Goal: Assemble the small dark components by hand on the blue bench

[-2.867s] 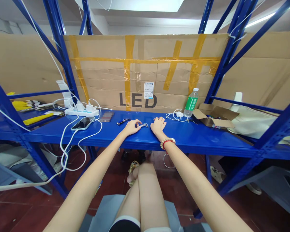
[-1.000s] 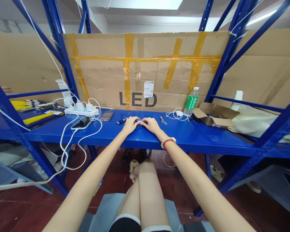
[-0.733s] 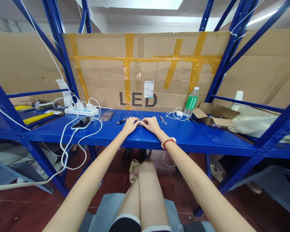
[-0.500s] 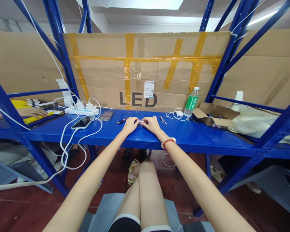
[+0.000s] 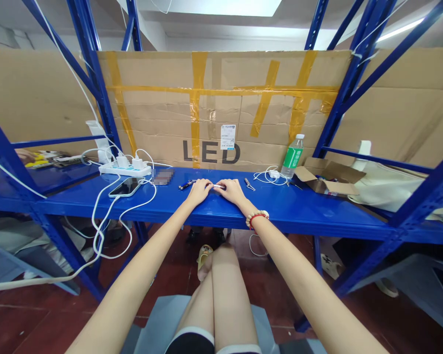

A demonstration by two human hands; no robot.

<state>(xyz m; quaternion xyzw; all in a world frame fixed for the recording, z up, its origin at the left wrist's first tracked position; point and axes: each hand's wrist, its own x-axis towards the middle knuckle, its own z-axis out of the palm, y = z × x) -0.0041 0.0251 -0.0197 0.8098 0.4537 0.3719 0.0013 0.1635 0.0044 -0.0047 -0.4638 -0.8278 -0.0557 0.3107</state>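
Slim pale rod (image 5: pixel 218 186): btwn both hands, nr front-centre of blue metal shelf (image 5: pixel 302 209); roughly level, darkish at R end; can't tell if resting on shelf or just above.
L hand (image 5: pixel 200 191): curled, seems to pinch rod's L end w/ thumb + fingertips.
R hand (image 5: pixel 232 191): curled likewise, seems to pinch R end, hides part of it.
Rod's heft: prob. v. light; should need only fingertip force.
Rod's body: looks stiff, prob. plastic or metal; unlikely to bend under light pinch.
Rod's surface: maybe smooth, so apt to slip or roll if let go.
Rod's ends: best hold, thumb vs. index; go easy on sideways load, can't tell how fragile.
Hook-ended piece (image 5: pixel 249 184): just R of R hand, untouched; prob. light + hard, best lifted by thicker body, not thin loop.
Blue-and-silver piece (image 5: pixel 185 185): just L of L hand, can't tell if touching; prob. hard too.
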